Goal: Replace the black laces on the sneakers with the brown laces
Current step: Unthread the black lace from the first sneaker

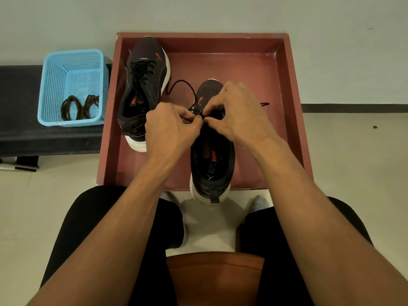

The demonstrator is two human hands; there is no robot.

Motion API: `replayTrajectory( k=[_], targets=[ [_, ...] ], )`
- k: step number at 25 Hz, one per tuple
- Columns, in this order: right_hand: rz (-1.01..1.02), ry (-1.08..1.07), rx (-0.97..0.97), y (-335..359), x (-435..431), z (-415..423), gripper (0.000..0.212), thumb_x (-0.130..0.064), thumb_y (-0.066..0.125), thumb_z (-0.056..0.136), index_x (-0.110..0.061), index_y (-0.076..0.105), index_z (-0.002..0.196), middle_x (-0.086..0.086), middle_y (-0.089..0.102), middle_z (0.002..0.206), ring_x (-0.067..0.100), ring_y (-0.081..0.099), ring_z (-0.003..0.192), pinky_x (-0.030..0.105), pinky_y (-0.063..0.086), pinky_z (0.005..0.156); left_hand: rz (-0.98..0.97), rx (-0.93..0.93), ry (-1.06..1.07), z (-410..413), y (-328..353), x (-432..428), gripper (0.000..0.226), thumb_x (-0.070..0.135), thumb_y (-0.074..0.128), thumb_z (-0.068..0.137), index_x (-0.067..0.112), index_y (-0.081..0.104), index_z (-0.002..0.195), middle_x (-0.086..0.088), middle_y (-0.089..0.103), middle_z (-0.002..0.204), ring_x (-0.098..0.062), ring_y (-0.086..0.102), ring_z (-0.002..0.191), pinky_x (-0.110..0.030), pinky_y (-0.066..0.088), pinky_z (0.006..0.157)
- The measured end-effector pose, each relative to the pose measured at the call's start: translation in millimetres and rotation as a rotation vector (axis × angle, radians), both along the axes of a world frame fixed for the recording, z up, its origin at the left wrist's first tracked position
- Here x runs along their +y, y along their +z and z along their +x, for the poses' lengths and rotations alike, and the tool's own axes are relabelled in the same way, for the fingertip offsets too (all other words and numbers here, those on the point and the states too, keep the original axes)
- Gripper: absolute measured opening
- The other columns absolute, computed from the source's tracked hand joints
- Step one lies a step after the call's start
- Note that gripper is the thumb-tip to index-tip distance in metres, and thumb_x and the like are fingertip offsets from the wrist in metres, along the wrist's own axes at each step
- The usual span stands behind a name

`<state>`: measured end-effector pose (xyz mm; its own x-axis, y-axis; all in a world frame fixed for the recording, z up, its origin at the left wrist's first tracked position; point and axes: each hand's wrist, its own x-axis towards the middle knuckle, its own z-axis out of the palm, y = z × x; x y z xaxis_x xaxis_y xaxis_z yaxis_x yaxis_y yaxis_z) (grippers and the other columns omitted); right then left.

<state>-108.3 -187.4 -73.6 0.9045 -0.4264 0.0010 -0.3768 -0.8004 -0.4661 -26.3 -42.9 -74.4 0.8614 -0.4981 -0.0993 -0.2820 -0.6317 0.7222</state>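
We pinch the black lace (185,80) between fingertips of our left hand (170,127) and right hand (238,115), over the near sneaker (212,164) in the red tray (254,69), second sneaker (143,85) far left, brown laces (79,107) in the blue basket (53,91)

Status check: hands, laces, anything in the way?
Left hand and right hand both pinch the thin black lace over the near black sneaker. Far black sneaker laced black. Dark brown laces in the blue plastic basket. Nothing blocking.

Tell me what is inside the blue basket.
The blue basket holds the brown laces, bundled in loops at its near end. The rest of its mesh floor shows nothing else. The floor under the laces is covered by them.
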Motion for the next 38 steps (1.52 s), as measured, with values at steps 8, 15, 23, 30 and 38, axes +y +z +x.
replayTrajectory(
  k=[8,15,23,30,38],
  targets=[
    [-0.003,-0.150,0.013,11,-5,-1,0.014,-0.038,0.078,0.071,-0.026,0.072,0.067,-0.013,0.061,0.075,0.005,0.058,0.072,0.022,0.041,0.056,0.004,-0.004,0.004,0,1,1,0.011,0.036,0.076,0.086,0.027,0.081,0.083,0.014,0.069,0.064,-0.005,0.070,0.063,-0.035,0.064,0.068],
    [0.045,-0.478,-0.013,24,-40,-28,0.007,-0.031,0.080,0.084,-0.028,0.075,0.080,-0.016,0.063,0.070,0.000,0.059,0.062,0.015,0.044,0.057,0.015,-0.012,0.002,1,-1,0,0.011,0.036,0.075,0.084,0.028,0.081,0.079,0.014,0.069,0.062,-0.010,0.072,0.067,-0.037,0.064,0.072],
    [0.075,-0.172,0.017,10,-16,-8,0.008,-0.041,0.080,0.087,-0.039,0.080,0.095,-0.017,0.062,0.075,0.001,0.059,0.068,0.021,0.051,0.065,0.033,-0.011,-0.001,-1,-1,-2,0.015,0.041,0.074,0.083,0.028,0.080,0.089,0.014,0.070,0.070,-0.005,0.070,0.071,-0.036,0.064,0.072],
    [-0.029,-0.111,0.041,3,3,1,0.010,-0.043,0.078,0.090,-0.037,0.082,0.098,-0.017,0.055,0.078,0.004,0.054,0.074,0.019,0.036,0.055,0.039,-0.015,0.002,-2,-4,-4,0.018,0.042,0.072,0.086,0.031,0.081,0.095,0.012,0.072,0.075,-0.009,0.072,0.076,-0.039,0.063,0.073],
    [-0.164,-0.151,0.055,0,19,10,0.011,-0.032,0.068,0.091,-0.026,0.074,0.085,-0.007,0.064,0.087,0.015,0.062,0.084,0.033,0.050,0.060,0.043,-0.017,0.012,0,-4,-3,0.016,0.038,0.071,0.088,0.030,0.082,0.098,0.011,0.074,0.077,-0.009,0.072,0.077,-0.039,0.064,0.073]
  ],
)
